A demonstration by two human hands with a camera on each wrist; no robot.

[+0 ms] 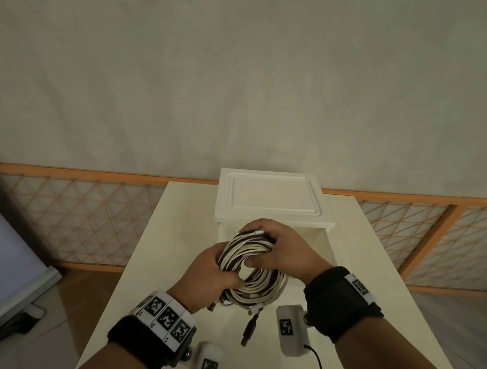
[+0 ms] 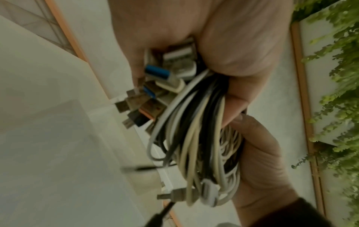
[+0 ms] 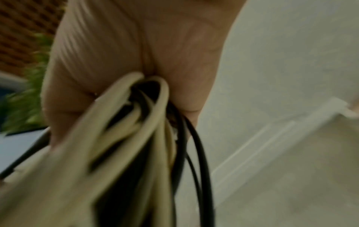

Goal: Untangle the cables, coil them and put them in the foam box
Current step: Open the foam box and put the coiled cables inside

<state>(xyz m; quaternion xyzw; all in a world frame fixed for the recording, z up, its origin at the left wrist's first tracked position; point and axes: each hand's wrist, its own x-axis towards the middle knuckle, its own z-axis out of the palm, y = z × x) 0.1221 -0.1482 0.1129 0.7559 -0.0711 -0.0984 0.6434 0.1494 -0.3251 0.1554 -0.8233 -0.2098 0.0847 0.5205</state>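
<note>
A coil of white and black cables (image 1: pixel 251 269) hangs above the white table (image 1: pixel 165 251), just in front of the foam box (image 1: pixel 276 200). My left hand (image 1: pixel 212 273) grips the coil's left side, fingers curled through the ring. My right hand (image 1: pixel 283 251) grips its top right part. In the left wrist view the cable bundle (image 2: pixel 196 138) runs through my left hand (image 2: pixel 233 61), with several USB plugs (image 2: pixel 155 86) bunched at the fingers. The right wrist view shows my right hand (image 3: pixel 136 53) closed over the blurred cable loops (image 3: pixel 136 130). A black plug (image 1: pixel 248 330) dangles below the coil.
The foam box has its lid (image 1: pixel 273 195) on, at the table's far end. A white wall rises behind it, with an orange lattice fence (image 1: pixel 80 217) on both sides. A white-grey panel (image 1: pixel 0 257) lies on the floor at left.
</note>
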